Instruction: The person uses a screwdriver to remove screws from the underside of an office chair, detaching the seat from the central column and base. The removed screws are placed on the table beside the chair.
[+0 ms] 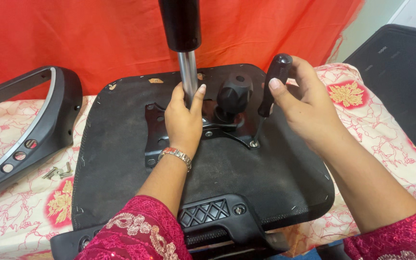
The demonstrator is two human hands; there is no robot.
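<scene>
Seat underside point(121, 159): black fabric, stapled edges, lying on floral tabletop cloth point(20, 212) | metal plate point(152, 139) black, bolted at centre | left hand point(184, 120) grip clenched round shiny chrome column point(188, 72) | right hand point(304, 103) grip grasping screwdriver point(271, 86), dark smooth handle, tip on plate's corner screw point(253, 143) | loose screws point(58, 172) left, near curved armrest point(34, 130).

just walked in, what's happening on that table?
A person has an office chair seat lying upside down on a patterned cloth. Their left hand grips the chrome gas-lift column rising from the black mounting plate. Their right hand holds a dark-handled screwdriver with its tip on a screw at the plate's corner. Loose screws and a curved chair frame piece lie to the left.
</scene>
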